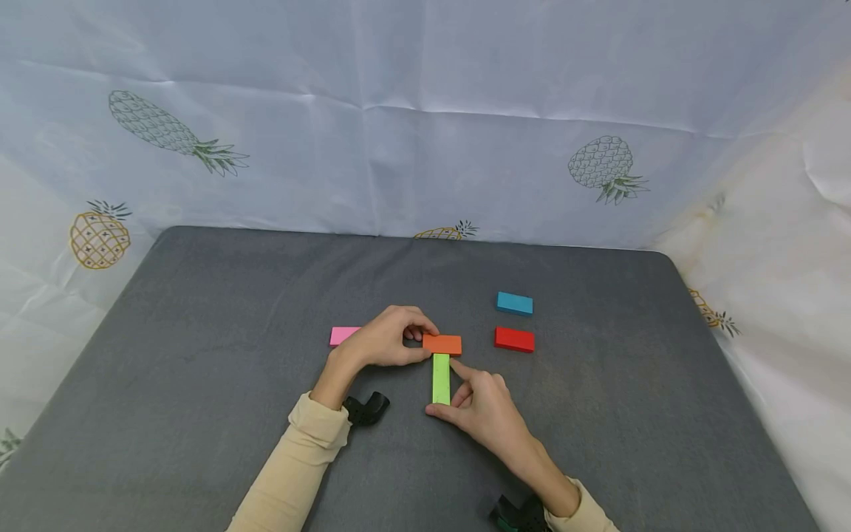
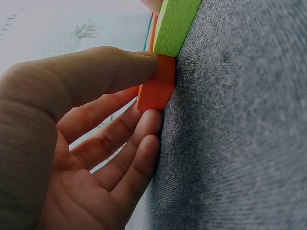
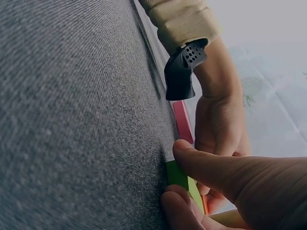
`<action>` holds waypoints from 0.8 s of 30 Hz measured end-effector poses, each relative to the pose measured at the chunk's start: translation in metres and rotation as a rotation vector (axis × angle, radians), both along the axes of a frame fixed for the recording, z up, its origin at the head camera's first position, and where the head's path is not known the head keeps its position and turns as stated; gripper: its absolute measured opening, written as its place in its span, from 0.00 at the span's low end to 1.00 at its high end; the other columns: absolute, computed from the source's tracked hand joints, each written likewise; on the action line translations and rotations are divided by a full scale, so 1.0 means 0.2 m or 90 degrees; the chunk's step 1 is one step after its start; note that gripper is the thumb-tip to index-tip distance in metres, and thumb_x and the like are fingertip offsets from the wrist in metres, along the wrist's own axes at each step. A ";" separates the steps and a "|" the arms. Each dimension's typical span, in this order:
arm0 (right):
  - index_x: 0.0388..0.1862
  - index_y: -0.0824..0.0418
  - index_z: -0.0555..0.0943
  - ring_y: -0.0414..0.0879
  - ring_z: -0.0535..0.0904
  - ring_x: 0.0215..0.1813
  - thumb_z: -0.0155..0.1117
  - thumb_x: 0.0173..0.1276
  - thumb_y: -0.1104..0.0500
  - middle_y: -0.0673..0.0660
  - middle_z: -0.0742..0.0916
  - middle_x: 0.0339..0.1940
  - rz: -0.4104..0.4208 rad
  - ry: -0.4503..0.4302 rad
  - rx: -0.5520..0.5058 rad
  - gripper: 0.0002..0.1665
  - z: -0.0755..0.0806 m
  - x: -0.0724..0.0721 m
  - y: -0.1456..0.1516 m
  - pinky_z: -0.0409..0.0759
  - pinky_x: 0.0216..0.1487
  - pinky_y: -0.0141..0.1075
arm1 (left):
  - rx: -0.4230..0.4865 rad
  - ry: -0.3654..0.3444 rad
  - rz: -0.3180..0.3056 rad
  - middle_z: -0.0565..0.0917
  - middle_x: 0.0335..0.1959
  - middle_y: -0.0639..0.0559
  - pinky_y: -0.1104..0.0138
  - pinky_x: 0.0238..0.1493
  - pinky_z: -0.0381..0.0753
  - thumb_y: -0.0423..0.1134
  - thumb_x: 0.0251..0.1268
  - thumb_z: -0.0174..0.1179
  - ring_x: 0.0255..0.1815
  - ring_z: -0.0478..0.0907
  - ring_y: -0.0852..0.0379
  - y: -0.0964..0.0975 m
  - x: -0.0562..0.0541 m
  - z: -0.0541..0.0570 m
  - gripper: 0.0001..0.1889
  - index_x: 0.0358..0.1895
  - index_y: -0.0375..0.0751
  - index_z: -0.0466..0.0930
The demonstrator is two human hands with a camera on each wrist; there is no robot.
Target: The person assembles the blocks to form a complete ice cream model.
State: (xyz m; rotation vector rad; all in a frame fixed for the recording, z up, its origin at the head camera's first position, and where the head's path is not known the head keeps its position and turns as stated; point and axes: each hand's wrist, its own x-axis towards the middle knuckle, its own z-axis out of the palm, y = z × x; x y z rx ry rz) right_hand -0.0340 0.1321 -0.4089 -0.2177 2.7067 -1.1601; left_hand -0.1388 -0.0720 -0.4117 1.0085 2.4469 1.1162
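Observation:
An orange block (image 1: 442, 344) lies crosswise on the grey cloth. A light green block (image 1: 441, 379) runs from the middle of its near side toward me, forming a T. At the orange block's left end, my left hand (image 1: 392, 336) pinches it, thumb on the near side and fingers behind. In the left wrist view the thumb presses the orange block (image 2: 159, 86) close to the green block (image 2: 175, 28). My right hand (image 1: 488, 410) grips the green block, with its thumb at the near end and index finger by the far right corner.
A pink block (image 1: 343, 335) lies left of the orange one, partly hidden by my left hand. To the right are a red block (image 1: 514, 339) and, behind it, a blue block (image 1: 515, 304). A pineapple-print curtain (image 1: 399, 170) hangs behind the grey table (image 1: 233, 310).

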 end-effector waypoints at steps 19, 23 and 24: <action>0.67 0.72 0.77 0.34 0.74 0.16 0.85 0.51 0.54 0.46 0.84 0.16 -0.005 -0.003 0.000 0.47 0.03 0.00 0.01 0.73 0.20 0.28 | -0.007 0.009 -0.005 0.86 0.45 0.47 0.68 0.48 0.82 0.34 0.65 0.67 0.40 0.79 0.60 0.00 0.00 0.00 0.12 0.51 0.39 0.88; 0.64 0.69 0.81 0.34 0.76 0.17 0.83 0.54 0.55 0.47 0.86 0.17 -0.011 0.013 -0.006 0.39 0.05 -0.01 0.04 0.75 0.22 0.28 | -0.006 0.005 -0.004 0.86 0.45 0.48 0.68 0.48 0.82 0.34 0.64 0.68 0.41 0.79 0.60 0.00 0.00 0.00 0.12 0.51 0.40 0.88; 0.62 0.68 0.82 0.34 0.77 0.18 0.82 0.56 0.56 0.48 0.86 0.18 -0.007 0.020 -0.009 0.36 0.06 -0.02 0.06 0.76 0.23 0.28 | -0.005 0.005 -0.004 0.86 0.45 0.48 0.68 0.48 0.82 0.34 0.64 0.67 0.40 0.79 0.60 0.00 0.00 -0.01 0.12 0.50 0.40 0.88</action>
